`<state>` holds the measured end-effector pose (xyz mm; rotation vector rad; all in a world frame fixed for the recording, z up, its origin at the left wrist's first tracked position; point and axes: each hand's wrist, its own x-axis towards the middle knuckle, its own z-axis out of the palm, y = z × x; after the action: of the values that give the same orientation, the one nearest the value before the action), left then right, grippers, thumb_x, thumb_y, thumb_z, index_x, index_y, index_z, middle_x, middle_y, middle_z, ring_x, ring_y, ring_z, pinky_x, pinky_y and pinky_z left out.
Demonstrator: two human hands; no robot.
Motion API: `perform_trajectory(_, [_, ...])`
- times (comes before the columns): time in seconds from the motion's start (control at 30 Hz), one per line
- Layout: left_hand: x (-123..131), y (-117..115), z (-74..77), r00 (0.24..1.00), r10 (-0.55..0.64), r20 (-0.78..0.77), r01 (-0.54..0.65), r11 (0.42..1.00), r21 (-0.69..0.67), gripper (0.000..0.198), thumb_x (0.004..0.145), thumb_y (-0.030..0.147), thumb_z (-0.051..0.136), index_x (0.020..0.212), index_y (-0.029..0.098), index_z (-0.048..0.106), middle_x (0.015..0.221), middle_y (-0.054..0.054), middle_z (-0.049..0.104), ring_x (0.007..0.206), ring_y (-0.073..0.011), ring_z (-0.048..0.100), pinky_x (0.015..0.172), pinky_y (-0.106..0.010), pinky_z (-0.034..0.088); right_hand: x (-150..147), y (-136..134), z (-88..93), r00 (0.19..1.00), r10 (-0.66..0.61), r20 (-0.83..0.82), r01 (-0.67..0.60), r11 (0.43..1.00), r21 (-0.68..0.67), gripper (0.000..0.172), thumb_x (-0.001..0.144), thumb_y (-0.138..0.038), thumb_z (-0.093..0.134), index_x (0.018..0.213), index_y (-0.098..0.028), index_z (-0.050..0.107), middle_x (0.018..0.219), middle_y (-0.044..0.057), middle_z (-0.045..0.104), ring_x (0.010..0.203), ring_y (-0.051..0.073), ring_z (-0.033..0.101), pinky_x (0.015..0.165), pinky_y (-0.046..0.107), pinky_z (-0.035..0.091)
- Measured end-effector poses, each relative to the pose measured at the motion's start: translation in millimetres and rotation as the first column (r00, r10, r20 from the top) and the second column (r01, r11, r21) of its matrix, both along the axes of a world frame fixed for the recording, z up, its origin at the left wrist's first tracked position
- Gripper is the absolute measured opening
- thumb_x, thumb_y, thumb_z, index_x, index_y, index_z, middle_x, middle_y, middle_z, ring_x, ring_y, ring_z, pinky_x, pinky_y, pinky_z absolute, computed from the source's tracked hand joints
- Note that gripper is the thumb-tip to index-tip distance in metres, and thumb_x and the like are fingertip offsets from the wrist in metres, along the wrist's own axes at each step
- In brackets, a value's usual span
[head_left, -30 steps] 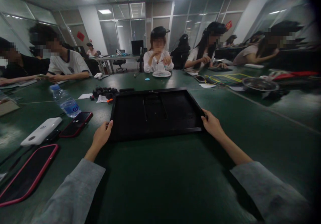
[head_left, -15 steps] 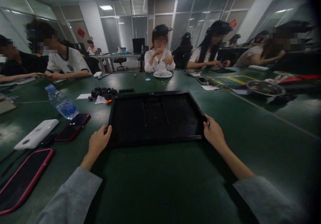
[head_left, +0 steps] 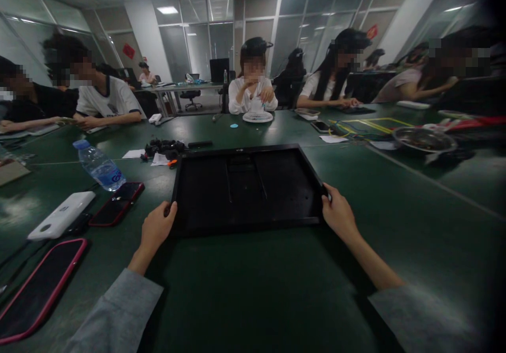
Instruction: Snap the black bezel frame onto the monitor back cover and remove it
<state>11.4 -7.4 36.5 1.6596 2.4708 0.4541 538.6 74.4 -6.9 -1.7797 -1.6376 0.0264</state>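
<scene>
Both hands are clamped on the panel, one per side.
Left hand: at the near-left corner, thumb over the rim, fingers curled at the edge.
Right hand: on the right edge just short of the near-right corner, fingertips on the rim.
The hands are well apart, with the full panel width between them. Grey sleeves on both arms.

Panel: black, rectangular, raised rim, ribs down the middle of the inner face. It sits roughly flat on the green bench, centred in front of the person, long side across. Can't tell whether the near edge touches the bench or is lifted off it.

Left of the panel on the bench:
- water bottle
- red-cased phone just beside the bottle
- white power bank next to the phone
- bigger pink-cased phone nearest the camera

Just past the panel's far-left corner are a black cable clump and paper slips.

Far side: a white fan in front of a person in white.
Right: a metal bowl and yellow wires.
More people sit along both sides with their hands on their own things, all well apart from the panel.
</scene>
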Motion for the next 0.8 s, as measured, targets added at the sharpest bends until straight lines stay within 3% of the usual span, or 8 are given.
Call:
perform_trajectory(0.6, [-0.5,-0.4,1.2,0.999,0.022,0.028,-0.022,1.000,0.001,0.056,0.099,0.065,0.029,0.103,0.025,0.068,0.098,-0.012,0.076,0.095,-0.0328,0.071,0.076,-0.036,0.049,-1.7,-1.5,4.7,1.000,0.002,0.004,-0.002,0.999,-0.039,0.056,0.097,-0.033,0.037,0.146,-0.010,0.053,0.121,0.023,0.068,0.112,0.038,0.064,0.097,0.055,0.051])
perform_trajectory(0.7, [-4.2,0.9,0.6,0.991,0.019,0.134,-0.025,0.999,0.044,0.060,0.096,0.069,0.032,0.100,0.023,0.071,0.093,-0.012,0.075,0.090,-0.0307,0.071,0.075,-0.036,0.050,-0.4,-0.5,4.0,1.000,0.003,0.010,-0.002,0.999,-0.034,0.055,0.097,-0.032,0.038,0.145,-0.011,0.054,0.120,0.022,0.069,0.111,0.036,0.065,0.097,0.054,0.051])
perform_trajectory(0.8, [-15.3,4.1,3.4,0.924,-0.021,0.382,-0.038,0.989,0.145,0.067,0.091,0.074,0.035,0.097,0.018,0.072,0.088,-0.010,0.074,0.073,-0.0239,0.068,0.071,-0.034,0.051,0.7,0.8,2.4,1.000,-0.005,0.023,0.005,1.000,-0.023,0.054,0.097,-0.032,0.039,0.145,-0.013,0.053,0.118,0.020,0.070,0.108,0.035,0.066,0.097,0.052,0.052])
